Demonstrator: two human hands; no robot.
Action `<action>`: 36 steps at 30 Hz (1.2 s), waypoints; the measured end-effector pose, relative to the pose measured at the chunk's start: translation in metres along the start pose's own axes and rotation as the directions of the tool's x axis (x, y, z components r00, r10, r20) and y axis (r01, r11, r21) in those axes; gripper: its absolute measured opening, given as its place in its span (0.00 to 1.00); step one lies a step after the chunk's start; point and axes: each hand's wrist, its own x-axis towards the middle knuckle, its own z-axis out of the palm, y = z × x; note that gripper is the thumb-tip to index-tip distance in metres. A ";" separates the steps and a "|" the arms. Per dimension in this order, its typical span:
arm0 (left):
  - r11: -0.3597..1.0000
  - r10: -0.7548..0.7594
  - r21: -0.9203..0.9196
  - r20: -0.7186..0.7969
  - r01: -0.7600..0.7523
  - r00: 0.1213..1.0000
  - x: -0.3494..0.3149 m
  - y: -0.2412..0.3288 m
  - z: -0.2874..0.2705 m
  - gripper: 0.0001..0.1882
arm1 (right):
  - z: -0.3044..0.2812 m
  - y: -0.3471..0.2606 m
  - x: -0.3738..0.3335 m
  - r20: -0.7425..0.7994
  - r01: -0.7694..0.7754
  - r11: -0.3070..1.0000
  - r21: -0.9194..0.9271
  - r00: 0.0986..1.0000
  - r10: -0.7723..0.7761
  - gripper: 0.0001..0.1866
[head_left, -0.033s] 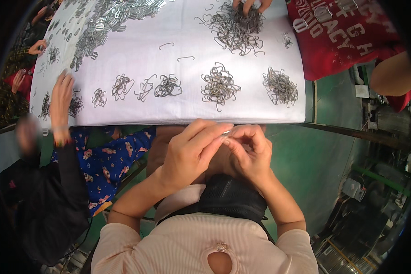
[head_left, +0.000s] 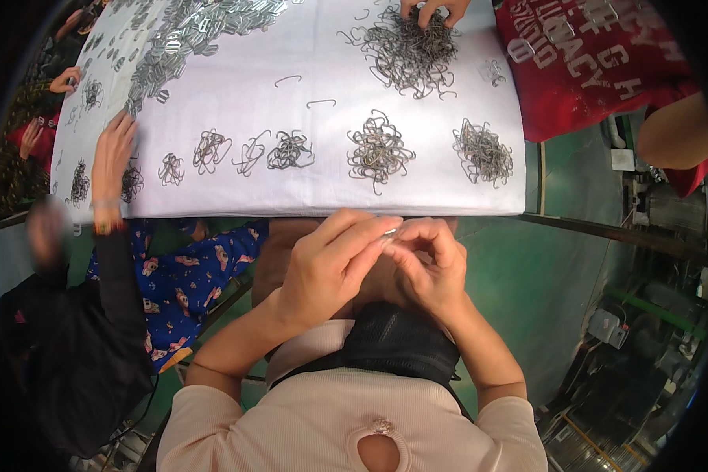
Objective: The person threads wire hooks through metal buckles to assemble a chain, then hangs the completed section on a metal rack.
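My left hand (head_left: pixel 322 271) and my right hand (head_left: pixel 434 267) meet at the fingertips just in front of the table's near edge. Pinched between them is a small shiny metal piece (head_left: pixel 389 233), mostly covered by the fingers, so its exact shape is hidden. Beyond my hands, on the white-covered table (head_left: pixel 236 94), lies a pile of bent wire hooks (head_left: pixel 379 151). Smaller heaps of the same hooks sit to its left, among them one tangled heap (head_left: pixel 289 149). Another hook pile (head_left: pixel 482 153) rests near the right corner.
Flat slotted metal pieces (head_left: pixel 189 39) are heaped at the far left. A co-worker's hand (head_left: pixel 429 12) reaches into a large hook pile (head_left: pixel 413 55) at the back. Another co-worker's hand (head_left: pixel 114 153) is over the left side. Machinery (head_left: pixel 613 326) stands on the right.
The left co-worker's hand has shifted slightly away from the near edge, toward the flat metal pieces. My own hands hold nearly the same pose.
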 end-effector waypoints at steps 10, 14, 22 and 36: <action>0.999 -0.014 -0.053 -0.022 0.013 1.000 -0.001 -0.006 -0.002 0.11 | -0.010 0.035 0.125 0.070 0.054 0.916 -0.398 0.997 -0.028 0.07; 0.998 -0.005 -0.070 -0.029 0.003 1.000 -0.005 -0.011 0.004 0.10 | 0.012 0.076 0.190 0.049 0.204 0.664 -0.719 0.968 -0.244 0.09; 0.993 -0.065 -0.097 -0.020 0.062 0.998 -0.016 -0.019 0.003 0.10 | 0.042 0.072 0.229 0.120 0.188 0.641 -0.744 0.982 -0.149 0.08; 0.992 -0.044 -0.120 -0.003 0.043 0.999 -0.016 -0.019 0.001 0.14 | 0.048 0.088 0.331 -0.164 -0.215 0.607 -0.765 0.977 0.139 0.12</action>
